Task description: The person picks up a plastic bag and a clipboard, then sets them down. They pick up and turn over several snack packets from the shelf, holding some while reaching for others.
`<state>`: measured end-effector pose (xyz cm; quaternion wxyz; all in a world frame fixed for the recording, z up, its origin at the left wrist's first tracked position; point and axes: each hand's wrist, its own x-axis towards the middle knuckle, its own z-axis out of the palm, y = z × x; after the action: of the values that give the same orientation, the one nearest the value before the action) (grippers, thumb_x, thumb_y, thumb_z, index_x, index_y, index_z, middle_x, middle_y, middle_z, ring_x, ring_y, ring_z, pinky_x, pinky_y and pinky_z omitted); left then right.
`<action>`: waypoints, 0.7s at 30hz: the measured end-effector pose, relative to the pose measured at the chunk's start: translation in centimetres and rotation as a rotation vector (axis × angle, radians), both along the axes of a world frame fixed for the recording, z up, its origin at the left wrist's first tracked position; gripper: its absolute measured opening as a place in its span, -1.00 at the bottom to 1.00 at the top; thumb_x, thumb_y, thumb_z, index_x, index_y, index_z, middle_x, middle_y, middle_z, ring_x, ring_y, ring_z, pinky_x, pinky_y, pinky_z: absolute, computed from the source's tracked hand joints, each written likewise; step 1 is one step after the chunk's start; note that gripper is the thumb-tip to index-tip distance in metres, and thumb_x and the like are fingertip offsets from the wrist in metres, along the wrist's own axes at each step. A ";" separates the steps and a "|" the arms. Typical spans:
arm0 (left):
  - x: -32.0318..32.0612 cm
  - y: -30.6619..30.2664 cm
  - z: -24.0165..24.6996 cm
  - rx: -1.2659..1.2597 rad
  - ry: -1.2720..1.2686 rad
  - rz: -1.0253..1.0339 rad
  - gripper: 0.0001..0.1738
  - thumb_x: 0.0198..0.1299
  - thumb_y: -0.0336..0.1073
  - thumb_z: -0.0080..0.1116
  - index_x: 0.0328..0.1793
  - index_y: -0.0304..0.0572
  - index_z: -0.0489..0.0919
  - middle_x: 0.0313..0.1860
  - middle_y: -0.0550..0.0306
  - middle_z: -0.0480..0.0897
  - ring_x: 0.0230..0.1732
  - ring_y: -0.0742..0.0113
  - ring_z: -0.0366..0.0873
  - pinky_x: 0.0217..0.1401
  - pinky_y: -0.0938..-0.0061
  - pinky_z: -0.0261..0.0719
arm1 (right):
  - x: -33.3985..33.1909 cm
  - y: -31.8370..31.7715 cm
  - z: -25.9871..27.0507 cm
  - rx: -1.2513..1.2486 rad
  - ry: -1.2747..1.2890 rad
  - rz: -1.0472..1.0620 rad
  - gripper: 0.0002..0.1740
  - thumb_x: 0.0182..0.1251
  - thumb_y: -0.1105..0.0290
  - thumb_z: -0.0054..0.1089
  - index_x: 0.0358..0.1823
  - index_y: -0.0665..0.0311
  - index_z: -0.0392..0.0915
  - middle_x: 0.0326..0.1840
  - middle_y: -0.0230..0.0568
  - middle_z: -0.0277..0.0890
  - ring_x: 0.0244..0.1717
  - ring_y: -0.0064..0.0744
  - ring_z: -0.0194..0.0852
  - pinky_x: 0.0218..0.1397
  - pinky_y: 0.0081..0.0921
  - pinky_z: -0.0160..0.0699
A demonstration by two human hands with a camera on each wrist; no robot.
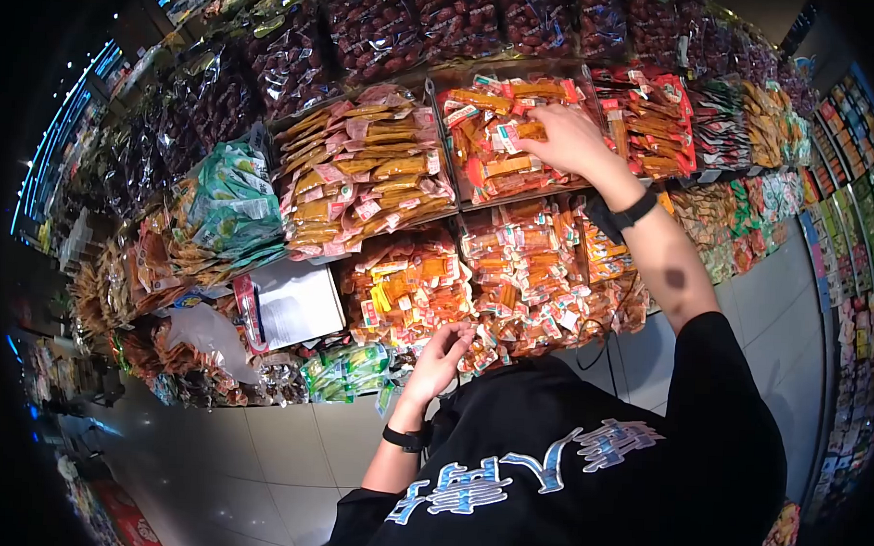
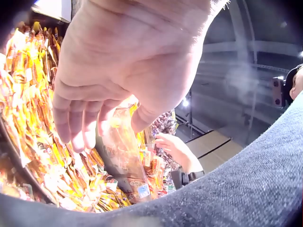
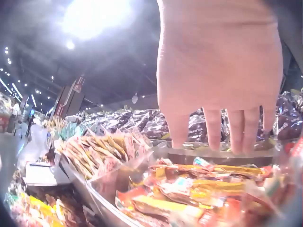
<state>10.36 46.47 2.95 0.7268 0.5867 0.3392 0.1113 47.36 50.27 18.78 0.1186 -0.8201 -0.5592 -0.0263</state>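
Note:
Over the upper middle bin, the right hand reaches across red and orange snack packets, fingers spread downward. In the right wrist view the right hand hangs above the packets, with a gap beneath the fingertips and nothing held. Near the front edge of the lower bins, the left hand has its fingers loosely bent beside small packets. The left wrist view shows the left hand with fingers hanging down, holding nothing visible; whether it touches the packets behind is unclear.
Dark red bagged goods line the back. Left of the busy bin lie pink and yellow packets, then green-blue bags. A white box rests on the lower left bins. Shelves stand at the far right.

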 end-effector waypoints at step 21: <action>-1.5 0.0 0.1 -0.008 -0.024 0.021 -0.60 0.47 -0.26 0.02 0.30 -0.37 0.42 0.15 0.04 0.63 0.18 0.35 0.55 0.32 0.45 0.44 | -4.4 12.2 -5.5 -0.120 -0.088 -0.188 0.18 0.00 -0.10 0.42 0.54 0.33 -0.02 0.41 0.19 0.17 0.41 0.16 0.18 0.32 0.22 0.23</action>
<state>8.83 46.46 3.02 0.7319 0.5790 0.3370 0.1245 42.92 62.47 13.24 0.0417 -0.8725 -0.4852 -0.0400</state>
